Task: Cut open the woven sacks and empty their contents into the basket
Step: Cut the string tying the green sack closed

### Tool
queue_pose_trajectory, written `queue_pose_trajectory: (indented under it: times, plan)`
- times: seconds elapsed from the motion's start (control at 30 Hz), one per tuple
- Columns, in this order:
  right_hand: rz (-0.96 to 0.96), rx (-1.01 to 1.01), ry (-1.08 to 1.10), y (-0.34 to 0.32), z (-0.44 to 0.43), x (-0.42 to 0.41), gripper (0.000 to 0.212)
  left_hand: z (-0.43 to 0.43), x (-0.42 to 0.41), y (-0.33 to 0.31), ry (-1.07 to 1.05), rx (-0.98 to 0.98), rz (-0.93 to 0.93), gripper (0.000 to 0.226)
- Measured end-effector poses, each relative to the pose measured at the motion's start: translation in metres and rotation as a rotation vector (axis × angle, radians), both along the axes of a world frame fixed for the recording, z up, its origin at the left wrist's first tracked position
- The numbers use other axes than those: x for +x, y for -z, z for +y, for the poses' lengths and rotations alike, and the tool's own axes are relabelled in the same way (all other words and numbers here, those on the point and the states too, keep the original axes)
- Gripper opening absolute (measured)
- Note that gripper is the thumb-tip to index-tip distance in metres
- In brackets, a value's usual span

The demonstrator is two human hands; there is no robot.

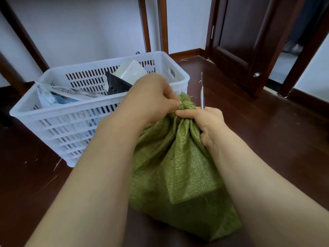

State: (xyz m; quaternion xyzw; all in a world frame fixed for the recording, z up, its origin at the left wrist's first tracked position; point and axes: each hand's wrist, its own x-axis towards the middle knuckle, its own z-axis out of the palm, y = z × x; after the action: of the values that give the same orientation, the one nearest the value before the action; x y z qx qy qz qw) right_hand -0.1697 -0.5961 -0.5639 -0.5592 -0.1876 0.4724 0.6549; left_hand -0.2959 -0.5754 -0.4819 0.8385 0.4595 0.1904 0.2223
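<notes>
Now, beside the white plastic basket (71,108), the left hand (153,97) pinches the tied top of the green woven sack (178,172) while the right hand (206,123) grips its neck and a thin grey cutting tool (202,97), so cutting the tie looks next.

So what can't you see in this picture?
All in the head view:
- What is inside the sack: its green cloth hides it; only a boxy bulge shows.
- What closes its neck: the left hand covers it.
- The thin tool: only its tip shows above the right hand, so scissors or knife is unclear.
- Lower things in the basket: the parcels on top hide them.
</notes>
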Motion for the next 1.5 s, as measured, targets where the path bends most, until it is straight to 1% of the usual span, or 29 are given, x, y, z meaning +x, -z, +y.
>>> queue_pose_trajectory:
  times: [0.07,0.13,0.2,0.27,0.33,0.43,0.5,0.6,0.67,0.7,0.73,0.77,0.8,0.87,0.93,1.0,1.07,1.13,1.2,1.3,1.33,1.37,1.43,1.5]
  plan:
    - [0.008,-0.004,-0.007,0.0,-0.001,-0.002,0.03,-0.004,0.007,0.001,0.07,-0.009,-0.081,0.008]
    - [0.012,0.01,-0.014,0.001,-0.001,-0.002,0.028,-0.004,0.013,0.012,0.084,-0.006,-0.143,0.014]
    - [0.004,0.012,-0.041,0.001,-0.002,-0.002,0.029,0.0,0.018,0.027,0.078,0.038,-0.093,0.024]
    - [-0.019,0.01,-0.053,0.002,-0.002,-0.001,0.033,0.007,0.016,0.043,0.024,0.076,-0.045,0.029]
    - [-0.034,0.004,-0.046,0.004,-0.002,0.001,0.039,0.011,0.012,0.055,-0.044,0.006,-0.109,0.029]
    - [-0.021,0.007,-0.014,0.005,-0.003,0.003,0.04,0.011,0.009,0.064,-0.099,-0.156,-0.286,0.025]
    - [0.001,0.028,-0.002,0.004,-0.004,0.002,0.042,0.011,0.008,0.064,-0.109,-0.223,-0.323,0.03]
    - [0.04,0.062,-0.047,0.0,-0.007,-0.002,0.051,0.011,0.004,0.065,-0.072,-0.302,-0.264,0.046]
    - [0.045,0.046,-0.079,-0.001,-0.008,-0.002,0.051,0.012,0.004,0.067,-0.053,-0.309,-0.203,0.047]
    - [0.062,0.039,-0.115,-0.003,-0.01,-0.002,0.047,0.012,0.004,0.068,-0.052,-0.301,-0.19,0.046]
    - [0.067,0.028,-0.149,-0.005,-0.011,-0.002,0.036,0.013,0.004,0.069,-0.049,-0.29,-0.176,0.046]
    - [0.07,0.013,-0.176,-0.008,-0.012,-0.002,0.02,0.014,0.005,0.07,-0.045,-0.274,-0.15,0.048]
    - [0.059,0.0,-0.189,-0.009,-0.011,-0.001,0.013,0.014,0.007,0.07,-0.045,-0.251,-0.114,0.049]
    - [-0.013,-0.032,-0.182,-0.011,-0.013,0.003,0.029,0.012,0.011,0.074,-0.097,-0.169,-0.041,0.052]
    - [-0.055,-0.023,-0.152,-0.014,-0.014,0.002,0.031,0.008,0.013,0.08,-0.196,-0.049,-0.04,0.052]
    - [-0.072,-0.03,-0.153,-0.011,-0.013,0.004,0.034,0.006,0.013,0.083,-0.284,0.048,-0.178,0.048]
    - [-0.108,-0.056,-0.165,-0.007,-0.009,0.007,0.027,0.006,0.012,0.081,-0.344,0.113,-0.348,0.05]
    - [-0.071,-0.061,-0.157,-0.004,-0.007,0.007,0.024,0.005,0.013,0.079,-0.356,0.094,-0.461,0.056]
    - [0.015,-0.036,-0.141,-0.002,-0.009,0.007,0.024,0.004,0.015,0.081,-0.318,-0.05,-0.569,0.058]
    - [0.079,-0.021,-0.139,0.002,-0.009,0.009,0.023,0.007,0.016,0.08,-0.24,-0.432,-0.839,0.063]
    - [0.085,-0.02,-0.134,0.004,-0.008,0.011,0.024,0.008,0.016,0.081,-0.221,-0.515,-0.898,0.065]
    - [0.087,-0.021,-0.13,0.005,-0.007,0.012,0.027,0.008,0.015,0.082,-0.2,-0.548,-0.917,0.067]
    - [0.078,-0.035,-0.136,0.007,-0.007,0.013,0.03,0.007,0.014,0.086,-0.178,-0.554,-0.904,0.078]
    - [0.05,-0.066,-0.153,0.008,-0.007,0.013,0.031,0.008,0.012,0.091,-0.191,-0.525,-0.882,0.077]
